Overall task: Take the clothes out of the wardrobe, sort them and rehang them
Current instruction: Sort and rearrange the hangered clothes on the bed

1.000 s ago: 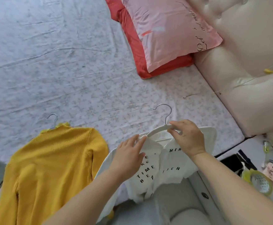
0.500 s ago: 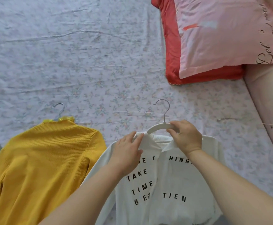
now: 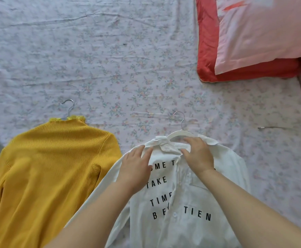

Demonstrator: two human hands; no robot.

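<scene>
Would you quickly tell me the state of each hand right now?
Left hand: open, fingers flat on the white shirt.
Right hand: at the collar over the hanger; grip cannot be told.

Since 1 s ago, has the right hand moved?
Yes. Against the yellow sweater, the right hand came toward the person, from the hanger to the white shirt collar.

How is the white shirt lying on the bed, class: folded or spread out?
Spread out. The white shirt lies front up on the bed sheet, lettering showing, its hanger at the collar.
</scene>
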